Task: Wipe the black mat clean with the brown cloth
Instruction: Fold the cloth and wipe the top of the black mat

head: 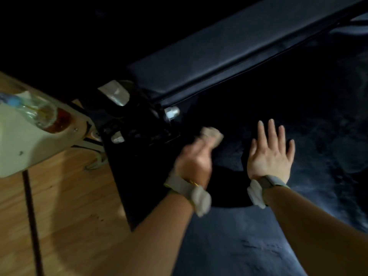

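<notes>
**Cloth in the left hand, right palm flat on the mat**

The left hand (194, 158) is blurred, its fingers curled round a bunched brown cloth (212, 134) that sticks out past the knuckles and sits at the near-left part of the black mat (258, 236). Whether the cloth actually touches the mat I cannot tell in this dim light. Just beside it, the right hand (269, 156) lies spread, fingers straight and apart, palm down on the mat. Both wrists wear pale bands.

Beyond the hands a long dark padded bench (229, 56) runs diagonally, with a black frame and pale metal fittings (114, 92) at its near end. To the left is a wooden floor (69, 206), and a cream-coloured piece of equipment (23, 140) carries a clear bottle (35, 110).
</notes>
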The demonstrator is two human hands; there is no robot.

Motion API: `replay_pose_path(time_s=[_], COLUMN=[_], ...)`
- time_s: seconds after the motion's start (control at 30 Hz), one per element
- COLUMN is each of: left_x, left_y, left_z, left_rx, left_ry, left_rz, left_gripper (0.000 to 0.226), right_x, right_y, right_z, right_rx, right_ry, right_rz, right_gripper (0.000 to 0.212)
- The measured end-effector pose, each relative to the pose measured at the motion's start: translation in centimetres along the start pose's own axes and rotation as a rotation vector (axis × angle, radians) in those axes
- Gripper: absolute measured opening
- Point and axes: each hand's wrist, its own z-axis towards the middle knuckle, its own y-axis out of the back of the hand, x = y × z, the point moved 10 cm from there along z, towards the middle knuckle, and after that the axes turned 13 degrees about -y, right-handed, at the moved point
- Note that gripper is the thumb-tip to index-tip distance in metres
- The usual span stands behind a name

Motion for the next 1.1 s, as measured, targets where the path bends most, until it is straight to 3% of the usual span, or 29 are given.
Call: replay_pose_path(time_s=[0.1,0.2,0.3,0.4,0.5,0.6,0.67,0.77,0.9,1.0,1.1], left_x=[-5.6,-2.5,5.1,7.1,3.0,1.5,4.1,9.9,11.8,8.6,5.7], left_y=[-2.1,0.0,3.0,5.2,4.1,2.7,3.9,8.1,9.5,7.8,6.2], left_z=[-3.2,-3.2,-3.1,-3.6,-4.5,-7.1,-7.6,-7.5,-7.8,-8.0,-9.0], left_rx=[0.062,0.009,-0.018,-0.094,-0.021,0.053,0.003,-0.181,-0.294,-0.195,-0.041], left_ry=[-0.275,-0.364,-0.225,-0.069,-0.170,-0.319,-0.322,-0.129,0.041,-0.058,-0.233], left_rz=[0.003,0.166,0.311,0.254,0.102,0.107,0.213,0.315,0.273,0.116,0.109], left_gripper=[0.041,0.041,0.043,0.036,0.043,0.040,0.039,0.035,0.033,0.038,0.040], right_x=[-0.3,-0.7,-0.6,-0.3,0.1,-0.1,0.0,0.2,0.2,0.3,0.2], right_y=[0.2,0.3,0.1,0.0,0.1,0.2,0.2,0.3,0.3,0.4,0.3], right_z=[0.1,0.2,0.1,0.1,0.1,0.0,-0.1,-0.2,-0.2,-0.3,-0.2], right_rx=[-0.017,-0.023,-0.012,-0.015,-0.016,-0.019,-0.013,-0.018,-0.013,-0.020,-0.028], right_ry=[-0.007,-0.017,-0.014,-0.016,-0.008,-0.019,-0.009,0.001,0.000,0.007,0.001], right_rz=[0.018,0.006,-0.009,-0.011,0.003,-0.002,-0.001,-0.004,-0.013,0.006,0.018], right_gripper=[0.056,0.054,0.051,0.051,0.054,0.057,0.058,0.058,0.058,0.058,0.057])
